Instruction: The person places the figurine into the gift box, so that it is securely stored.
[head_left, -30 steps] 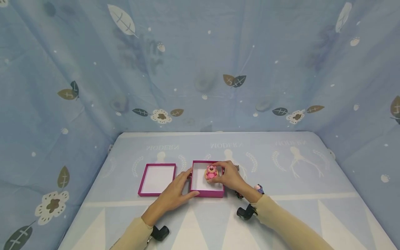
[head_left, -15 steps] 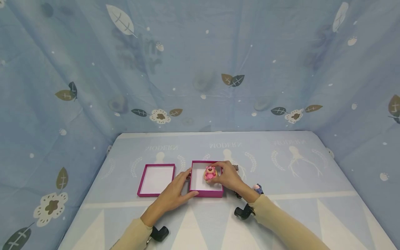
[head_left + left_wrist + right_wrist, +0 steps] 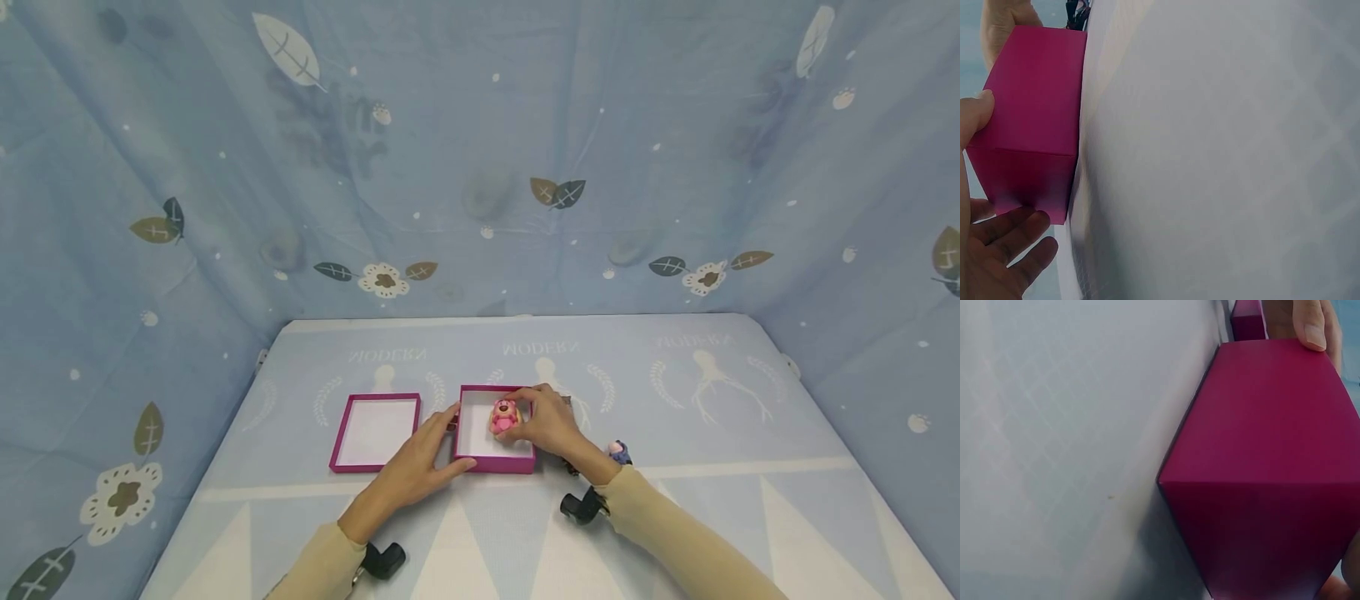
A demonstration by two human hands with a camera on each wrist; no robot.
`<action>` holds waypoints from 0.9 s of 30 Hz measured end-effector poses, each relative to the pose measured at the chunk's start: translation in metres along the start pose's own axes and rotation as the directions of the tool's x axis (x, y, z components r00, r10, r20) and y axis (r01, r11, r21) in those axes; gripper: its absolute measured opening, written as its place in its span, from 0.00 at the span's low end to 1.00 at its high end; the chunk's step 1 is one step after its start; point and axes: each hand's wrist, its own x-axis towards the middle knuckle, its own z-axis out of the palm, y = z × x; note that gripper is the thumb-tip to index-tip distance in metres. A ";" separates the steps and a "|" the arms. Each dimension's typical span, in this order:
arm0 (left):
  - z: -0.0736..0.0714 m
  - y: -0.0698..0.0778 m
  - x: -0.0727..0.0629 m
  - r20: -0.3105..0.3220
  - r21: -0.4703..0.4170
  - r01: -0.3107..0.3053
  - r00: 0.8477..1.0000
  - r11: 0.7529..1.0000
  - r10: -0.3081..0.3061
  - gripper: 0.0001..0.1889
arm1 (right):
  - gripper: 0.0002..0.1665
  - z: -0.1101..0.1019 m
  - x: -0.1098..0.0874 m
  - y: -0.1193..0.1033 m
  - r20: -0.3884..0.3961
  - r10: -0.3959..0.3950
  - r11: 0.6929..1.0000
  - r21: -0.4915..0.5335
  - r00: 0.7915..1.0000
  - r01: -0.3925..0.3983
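A pink bear figurine (image 3: 504,415) is at the white inside of a magenta box (image 3: 495,465) in the head view, pinched by my right hand (image 3: 551,423) from its right side. My left hand (image 3: 416,467) holds the box at its near left corner. In the left wrist view its thumb (image 3: 984,106) lies on the front wall and the fingers (image 3: 1025,234) meet the left wall. The right wrist view shows the outside of the box (image 3: 1266,412); the figurine is hidden there.
A shallow magenta-rimmed lid (image 3: 375,429) lies left of the box, white inside up. Right of the right forearm is a small blue toy figure (image 3: 619,452). Other small dark items are partly hidden behind the right hand, and one shows behind the left fingertips.
The right wrist has shifted very slightly left while the fingers keep their hold on the figurine. The left hand and box stay in place.
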 end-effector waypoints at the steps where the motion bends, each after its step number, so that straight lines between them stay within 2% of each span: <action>1: 0.000 0.000 0.000 0.000 0.000 -0.001 1.000 1.000 0.001 0.49 | 0.36 0.000 0.000 0.000 -0.001 0.001 1.000 -0.008 1.000 -0.001; 11: 0.000 0.000 0.001 -0.002 0.000 0.000 1.000 1.000 0.000 0.49 | 0.36 0.000 0.001 -0.002 0.017 0.025 1.000 -0.015 1.000 -0.024; 27: 0.000 -0.001 0.000 -0.007 0.005 -0.012 1.000 1.000 0.012 0.49 | 0.37 0.000 0.001 -0.005 0.035 0.008 1.000 -0.027 0.999 -0.007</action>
